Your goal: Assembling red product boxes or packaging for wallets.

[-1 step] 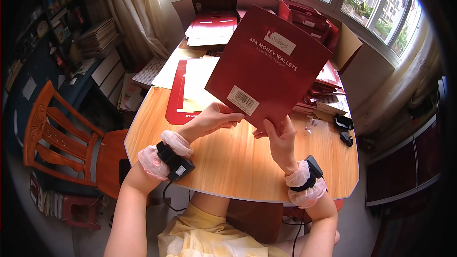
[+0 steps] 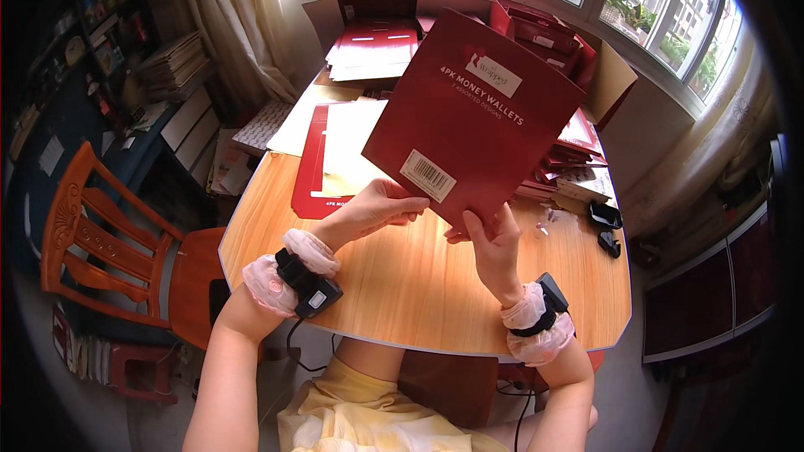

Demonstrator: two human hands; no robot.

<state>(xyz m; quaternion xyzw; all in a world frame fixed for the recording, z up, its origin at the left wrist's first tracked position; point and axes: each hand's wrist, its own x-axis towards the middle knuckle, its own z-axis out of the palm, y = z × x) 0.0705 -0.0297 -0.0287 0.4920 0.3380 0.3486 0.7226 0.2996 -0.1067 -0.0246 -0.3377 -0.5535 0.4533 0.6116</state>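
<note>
Daylight comes through windows (image 2: pixel 636 4) behind a wooden table (image 2: pixel 402 293), and on the left side stands a brown chair (image 2: pixel 197 272). Above the table is a red packet (image 2: pixel 477 109), raised and tilted, with its white barcode label (image 2: pixel 428 176) toward the viewer. Right hand (image 2: pixel 494 247) holds the lower corner of it, thumb on the front. Left hand (image 2: pixel 381 205) has its fingers curled, and its thumb is at the lower left edge, near the label; whether it also grips, I cannot tell. Under the packet's left side lies a red sheet (image 2: pixel 306 184), and two small black objects (image 2: pixel 605 215) lie near the table's right edge.
</note>
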